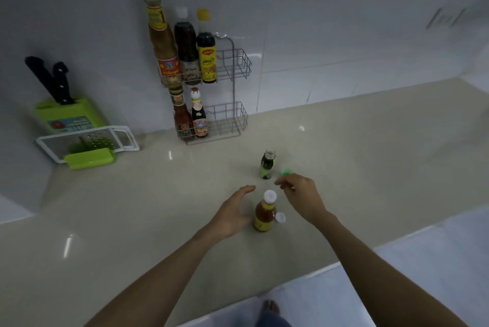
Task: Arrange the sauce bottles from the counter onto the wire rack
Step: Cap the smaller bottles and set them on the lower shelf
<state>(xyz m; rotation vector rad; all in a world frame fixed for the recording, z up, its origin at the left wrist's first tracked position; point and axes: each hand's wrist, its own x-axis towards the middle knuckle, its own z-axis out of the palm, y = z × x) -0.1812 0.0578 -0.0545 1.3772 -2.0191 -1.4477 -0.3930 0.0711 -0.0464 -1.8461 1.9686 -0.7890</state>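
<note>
1. Nearest the camera, an orange-red sauce bottle (264,214) with a white cap is seen standing upright on the worktop (132,220), between the two hands; a small white loose cap (280,218) lies just beside it on the right
2. The left hand (232,214) is held open just left of this bottle, fingers (247,189) spread and curved toward it; nothing is gripped, and whether the palm touches the glass cannot be told
3. The right hand (301,195) is raised just right of the bottle, its fingers pinched on a small green cap (285,172); the pinch is partly blurred
4. Just beyond, a small dark bottle (267,164) stands upright on the worktop with its neck open and no cap on it
5. Further back, the wire rack (232,88) stands against the wall: three tall bottles (182,46) fill the left of the upper tier and two shorter bottles (191,114) the left of the lower tier, with the right part of each tier bare
6. Well apart to the left, a green knife block (66,114) and a grater (90,144) are set by the wall
7. The step in hand is judged to be the capping of the open dark bottle before racking; two bottles are left to place
8. The next move likely calls for the green cap to be set squarely on the open neck and turned while the bottle is steadied, so that nothing is tipped or spilled
</note>
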